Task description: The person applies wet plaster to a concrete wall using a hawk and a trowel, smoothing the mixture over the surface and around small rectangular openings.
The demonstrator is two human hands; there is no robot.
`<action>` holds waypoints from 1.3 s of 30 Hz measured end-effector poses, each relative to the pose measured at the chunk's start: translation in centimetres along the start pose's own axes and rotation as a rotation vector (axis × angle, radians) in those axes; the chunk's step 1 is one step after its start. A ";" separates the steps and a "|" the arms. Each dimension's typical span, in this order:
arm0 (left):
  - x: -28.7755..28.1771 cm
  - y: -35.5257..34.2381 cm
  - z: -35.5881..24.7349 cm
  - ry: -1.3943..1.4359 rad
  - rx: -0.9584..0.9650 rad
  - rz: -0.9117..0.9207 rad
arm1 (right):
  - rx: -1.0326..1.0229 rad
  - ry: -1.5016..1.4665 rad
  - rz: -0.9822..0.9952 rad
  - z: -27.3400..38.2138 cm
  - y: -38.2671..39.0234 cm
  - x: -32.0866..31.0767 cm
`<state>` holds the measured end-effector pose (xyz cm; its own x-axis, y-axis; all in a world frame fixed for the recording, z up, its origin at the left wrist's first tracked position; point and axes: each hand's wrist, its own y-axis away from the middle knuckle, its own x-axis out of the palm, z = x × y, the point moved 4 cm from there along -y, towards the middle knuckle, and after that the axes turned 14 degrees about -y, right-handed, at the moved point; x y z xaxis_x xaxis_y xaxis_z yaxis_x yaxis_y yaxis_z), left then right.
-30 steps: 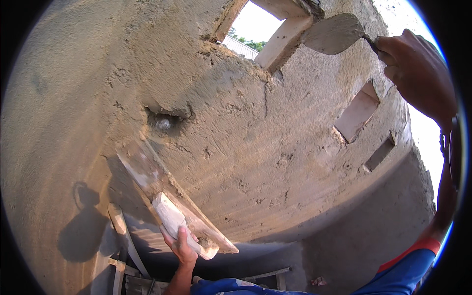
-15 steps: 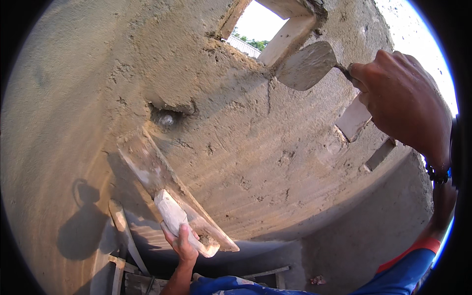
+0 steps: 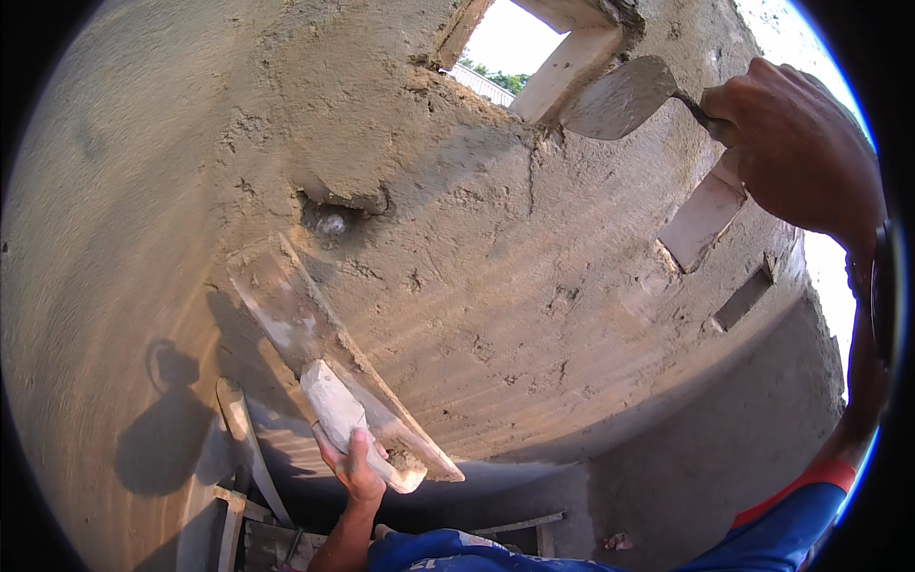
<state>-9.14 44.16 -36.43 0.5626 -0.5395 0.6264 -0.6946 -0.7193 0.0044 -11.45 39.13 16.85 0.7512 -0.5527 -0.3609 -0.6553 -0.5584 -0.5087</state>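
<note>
The right hand (image 3: 796, 143) has its grip clamped on the handle of a trowel (image 3: 620, 97) held high near the window opening (image 3: 534, 38) of the rough plastered wall (image 3: 496, 286), while the left hand (image 3: 355, 467), low down, grips a mortar board (image 3: 324, 353) held against the wall.

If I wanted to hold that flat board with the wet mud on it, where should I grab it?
Probably by its handle, where the left hand grips now. The board lies flat against the rough plastered wall, so only its handle sticks out toward you. Come from below and wrap your fingers round that handle, keeping clear of the blob of mortar at the board's lower end.
</note>
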 end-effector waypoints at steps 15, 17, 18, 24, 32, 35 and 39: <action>-0.6 0.1 0.0 0.021 -0.069 -0.093 | -0.254 -0.683 0.088 -2.3 4.6 4.8; -0.6 0.1 -0.1 0.053 -0.092 -0.125 | -0.279 -0.827 0.153 -0.8 4.4 6.1; -0.1 0.2 -0.4 0.075 -0.145 -0.124 | -0.147 -1.024 0.345 0.2 4.1 6.4; 0.1 0.9 -0.6 0.099 -0.197 -0.073 | -0.226 -1.127 0.402 2.4 4.0 8.3; -0.7 0.8 0.6 0.035 -0.143 -0.143 | -0.492 -0.852 0.213 1.7 4.9 8.2; -0.2 0.5 -0.1 0.017 -0.141 -0.109 | -0.551 -0.764 0.182 1.6 4.8 7.7; 0.4 0.0 -0.7 0.046 -0.066 -0.061 | -0.547 -0.757 0.187 1.0 4.1 9.2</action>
<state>-9.21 44.20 -35.64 0.5851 -0.4736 0.6583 -0.6885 -0.7190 0.0946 -7.15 32.39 10.72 0.3568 -0.2219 -0.9075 -0.5720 -0.8199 -0.0244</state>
